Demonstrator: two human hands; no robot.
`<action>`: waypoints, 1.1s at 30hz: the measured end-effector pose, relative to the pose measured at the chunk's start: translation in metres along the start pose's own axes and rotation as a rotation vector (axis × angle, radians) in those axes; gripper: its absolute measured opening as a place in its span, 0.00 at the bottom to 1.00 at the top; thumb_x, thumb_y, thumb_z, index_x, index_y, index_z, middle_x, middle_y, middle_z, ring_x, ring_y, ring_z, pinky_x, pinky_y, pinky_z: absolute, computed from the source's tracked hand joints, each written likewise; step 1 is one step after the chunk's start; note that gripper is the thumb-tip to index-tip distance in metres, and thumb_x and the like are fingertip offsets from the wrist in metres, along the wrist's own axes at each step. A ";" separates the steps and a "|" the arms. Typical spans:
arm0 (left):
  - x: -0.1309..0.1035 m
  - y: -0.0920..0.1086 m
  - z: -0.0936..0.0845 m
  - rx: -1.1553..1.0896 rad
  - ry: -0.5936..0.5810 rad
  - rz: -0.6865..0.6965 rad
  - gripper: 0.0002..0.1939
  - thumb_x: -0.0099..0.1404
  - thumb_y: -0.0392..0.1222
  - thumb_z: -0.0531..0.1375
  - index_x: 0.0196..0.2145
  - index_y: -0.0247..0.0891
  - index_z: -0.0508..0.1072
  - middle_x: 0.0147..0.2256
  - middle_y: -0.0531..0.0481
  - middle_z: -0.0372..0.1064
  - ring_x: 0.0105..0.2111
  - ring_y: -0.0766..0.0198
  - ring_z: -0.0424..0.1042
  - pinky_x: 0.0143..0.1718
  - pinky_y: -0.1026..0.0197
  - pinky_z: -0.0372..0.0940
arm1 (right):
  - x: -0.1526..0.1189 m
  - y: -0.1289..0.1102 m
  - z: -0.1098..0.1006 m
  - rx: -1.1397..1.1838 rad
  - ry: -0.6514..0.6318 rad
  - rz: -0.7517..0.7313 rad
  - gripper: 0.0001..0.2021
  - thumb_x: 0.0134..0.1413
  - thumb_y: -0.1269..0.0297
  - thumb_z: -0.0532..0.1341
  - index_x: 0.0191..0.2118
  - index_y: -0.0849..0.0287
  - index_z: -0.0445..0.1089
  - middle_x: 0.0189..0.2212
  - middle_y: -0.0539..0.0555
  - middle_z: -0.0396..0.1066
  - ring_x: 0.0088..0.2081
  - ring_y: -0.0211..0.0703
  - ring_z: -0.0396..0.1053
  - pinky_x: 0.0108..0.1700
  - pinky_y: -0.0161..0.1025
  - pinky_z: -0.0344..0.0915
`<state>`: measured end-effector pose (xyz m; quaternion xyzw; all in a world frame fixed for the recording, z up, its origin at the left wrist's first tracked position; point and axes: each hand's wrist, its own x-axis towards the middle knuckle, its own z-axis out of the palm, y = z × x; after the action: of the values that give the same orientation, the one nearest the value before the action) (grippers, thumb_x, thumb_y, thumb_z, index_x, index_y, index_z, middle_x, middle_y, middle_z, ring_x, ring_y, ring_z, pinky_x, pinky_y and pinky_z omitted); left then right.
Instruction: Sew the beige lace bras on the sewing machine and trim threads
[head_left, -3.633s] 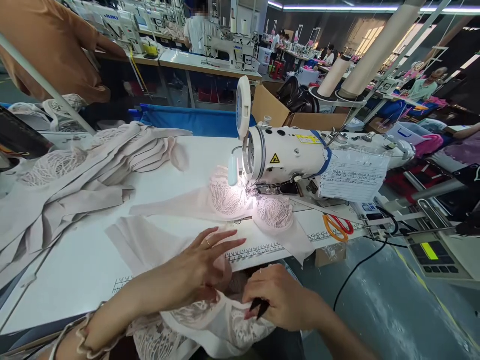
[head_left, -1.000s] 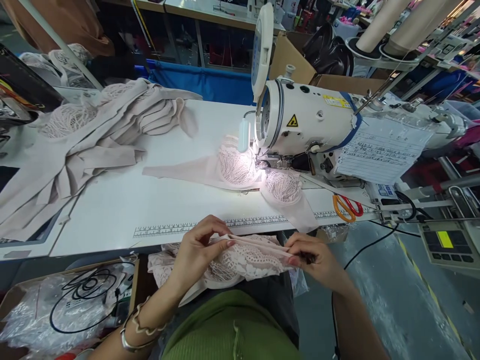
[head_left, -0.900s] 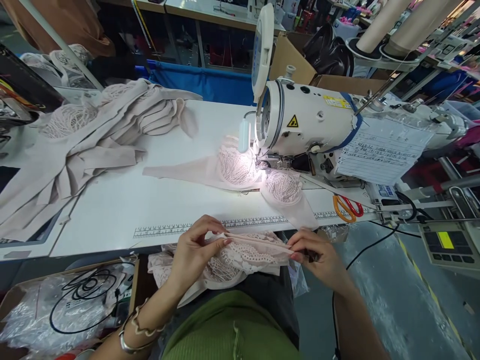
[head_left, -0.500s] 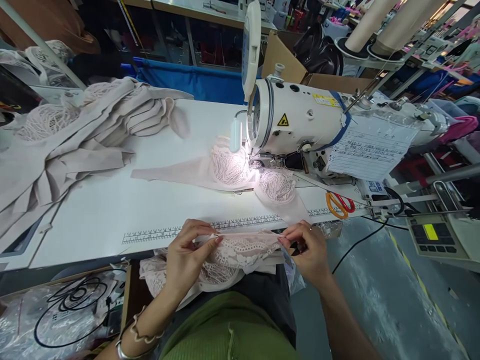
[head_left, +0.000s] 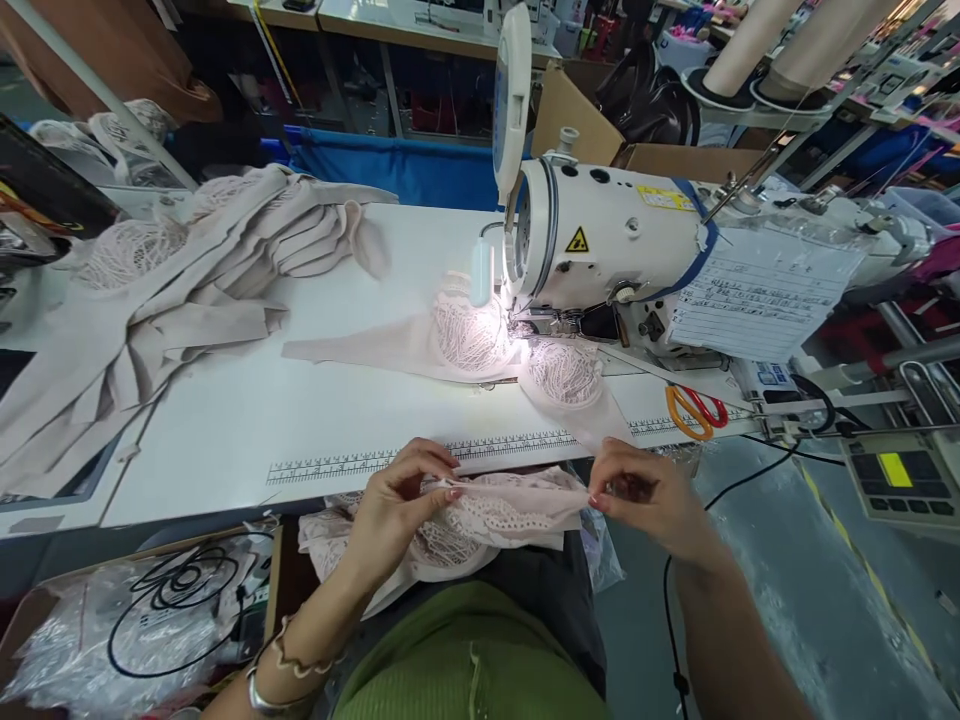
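Over my lap, at the table's front edge, lies a pale pink lace bra (head_left: 495,512). My left hand (head_left: 399,505) pinches its upper edge between thumb and fingers. Farther right along the same edge, my right hand (head_left: 652,495) pinches the fabric at its end, so the edge is drawn out between both hands. A second bra (head_left: 472,340) lies flat on the table under the lit needle area of the white sewing machine (head_left: 607,230). Its right cup and wing reach down close to my right hand.
A pile of pale bras (head_left: 225,270) covers the table's left side. A printed ruler strip (head_left: 360,463) runs along the front edge. Scissors (head_left: 690,412) with orange and red handles lie to the right. A box of plastic bags and cable (head_left: 172,610) stands at lower left.
My right hand has shifted right along the bra's edge, and a dark object seen at its fingers before no longer shows. The left hand keeps its pinch. The view has shifted slightly.
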<state>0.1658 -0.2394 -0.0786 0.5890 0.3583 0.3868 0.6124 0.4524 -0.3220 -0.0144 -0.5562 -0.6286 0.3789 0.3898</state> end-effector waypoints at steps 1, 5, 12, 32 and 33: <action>0.002 0.006 0.000 0.032 -0.102 -0.014 0.05 0.61 0.41 0.70 0.36 0.44 0.79 0.44 0.47 0.70 0.47 0.57 0.71 0.46 0.59 0.68 | 0.001 -0.004 0.000 0.017 -0.043 0.008 0.07 0.57 0.68 0.66 0.28 0.55 0.74 0.25 0.49 0.67 0.26 0.37 0.60 0.27 0.35 0.58; 0.009 0.025 0.018 0.200 -0.420 0.086 0.25 0.57 0.42 0.74 0.51 0.45 0.74 0.53 0.43 0.66 0.55 0.53 0.67 0.54 0.56 0.64 | 0.009 -0.017 0.021 -0.064 -0.102 0.000 0.05 0.53 0.73 0.66 0.29 0.56 0.74 0.27 0.50 0.69 0.30 0.38 0.64 0.29 0.35 0.58; 0.016 0.019 0.049 0.104 -0.406 0.225 0.10 0.72 0.37 0.59 0.31 0.37 0.73 0.34 0.49 0.66 0.37 0.63 0.68 0.37 0.63 0.63 | 0.009 -0.005 0.039 -0.114 -0.071 -0.023 0.08 0.56 0.63 0.69 0.36 0.54 0.69 0.25 0.45 0.65 0.26 0.36 0.60 0.29 0.33 0.57; 0.018 0.025 0.045 -0.003 -0.423 -0.111 0.12 0.71 0.44 0.57 0.29 0.37 0.68 0.38 0.44 0.75 0.30 0.66 0.67 0.28 0.66 0.60 | 0.006 0.013 0.023 0.363 -0.040 0.160 0.13 0.61 0.54 0.65 0.31 0.56 0.69 0.35 0.52 0.74 0.20 0.30 0.61 0.22 0.32 0.63; 0.017 0.025 0.046 -0.008 -0.421 -0.126 0.13 0.70 0.45 0.57 0.29 0.37 0.68 0.38 0.44 0.75 0.29 0.67 0.66 0.27 0.67 0.60 | 0.006 0.013 0.025 0.381 -0.032 0.179 0.14 0.60 0.54 0.66 0.30 0.57 0.68 0.34 0.52 0.73 0.19 0.29 0.60 0.21 0.32 0.63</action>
<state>0.2132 -0.2439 -0.0506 0.6307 0.2570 0.2175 0.6992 0.4346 -0.3158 -0.0357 -0.5200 -0.4998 0.5328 0.4426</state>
